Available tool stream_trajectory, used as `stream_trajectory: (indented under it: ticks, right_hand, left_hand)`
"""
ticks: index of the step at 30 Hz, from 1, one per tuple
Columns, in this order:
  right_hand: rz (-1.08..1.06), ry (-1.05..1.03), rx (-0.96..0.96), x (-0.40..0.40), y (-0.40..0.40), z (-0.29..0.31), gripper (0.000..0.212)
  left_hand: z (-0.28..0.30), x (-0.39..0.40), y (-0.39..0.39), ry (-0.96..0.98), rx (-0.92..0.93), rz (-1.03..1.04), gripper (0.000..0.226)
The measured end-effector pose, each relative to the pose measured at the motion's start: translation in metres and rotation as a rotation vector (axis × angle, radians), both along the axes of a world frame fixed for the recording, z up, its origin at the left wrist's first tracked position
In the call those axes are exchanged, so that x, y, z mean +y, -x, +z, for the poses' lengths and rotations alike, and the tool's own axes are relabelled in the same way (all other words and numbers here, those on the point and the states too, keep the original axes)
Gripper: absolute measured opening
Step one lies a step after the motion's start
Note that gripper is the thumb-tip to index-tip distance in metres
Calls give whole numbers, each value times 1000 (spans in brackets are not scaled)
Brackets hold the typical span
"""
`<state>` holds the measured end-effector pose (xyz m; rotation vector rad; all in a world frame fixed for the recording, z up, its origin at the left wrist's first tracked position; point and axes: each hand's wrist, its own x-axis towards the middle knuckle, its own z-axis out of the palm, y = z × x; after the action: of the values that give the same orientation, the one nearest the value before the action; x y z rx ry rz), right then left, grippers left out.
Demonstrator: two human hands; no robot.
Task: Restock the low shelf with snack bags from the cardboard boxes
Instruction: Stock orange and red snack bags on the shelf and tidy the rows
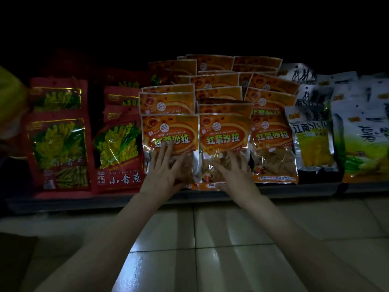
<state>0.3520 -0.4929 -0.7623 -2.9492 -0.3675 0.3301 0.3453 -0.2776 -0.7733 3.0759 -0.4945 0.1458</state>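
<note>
Fingers spread and nearly straight, your left hand [166, 171] lies flat on the front orange bag of the left column [170, 133], while your right hand [230, 172] rests the same way on the front orange bag of the middle column [224, 135]; neither grip encloses anything, both only press on the clear lower windows of the packets. These two bags overlap the rows of like orange bags [214, 81] stacked behind them, and a third orange column [273, 144] stands just beside your right hand. Red bags with green onion pictures [117, 148] fill the shelf to the left, silver and white bags [311, 140] to the right. All rest on the low shelf [294, 191], its front edge just above the tiled floor [210, 228]. No cardboard box can be identified in this dim view. Judged from the flat palms, the step in hand is squaring and settling the front bags; the next move likely calls for lifting both hands clear without dragging the packets forward, then fetching more stock.
</note>
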Motion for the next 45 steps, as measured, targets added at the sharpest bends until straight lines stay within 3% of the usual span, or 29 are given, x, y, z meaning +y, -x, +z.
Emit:
stream_trajectory:
  ticks: [4, 8, 15, 20, 24, 29, 31, 34, 37, 39, 41, 45]
  right_hand:
    - [5, -26, -11, 12, 8, 43, 53]
    - [47, -114, -13, 62, 10, 119, 59]
    - [274, -353, -142, 256, 26, 255, 60]
    - [512, -634, -126, 405, 98, 312, 48]
    - [858, -574, 31, 493, 163, 290, 44]
    - [1052, 7, 430, 581, 210, 250, 53]
    - [1081, 132, 405, 614, 215, 228, 54]
    - [1167, 294, 267, 649, 215, 171, 57]
    - [1192, 500, 340, 655, 213, 94, 49]
    - [1140, 563, 444, 641, 209, 48, 51]
    - [1089, 551, 459, 618, 200, 15, 69]
    - [987, 375, 645, 594, 184, -10, 89]
  left_hand:
    - [25, 29, 25, 13, -36, 27, 77]
    - [111, 73, 47, 99, -139, 85, 71]
    - [274, 220, 119, 314, -422, 320, 48]
    - [310, 335, 229, 350, -633, 603, 41]
    - [251, 396, 320, 472, -506, 944, 41]
    - [153, 420, 384, 557, -96, 1280, 47]
    - [125, 421, 388, 537, 6, 1379, 50]
    - [93, 418, 386, 351, 18, 1390, 45]
    - [77, 418, 387, 228, -9, 1411, 42]
    - [76, 420, 386, 173, 2, 1436, 41]
    - [76, 418, 385, 151, 19, 1436, 42]
    - [78, 418, 382, 125, 21, 1452, 41]
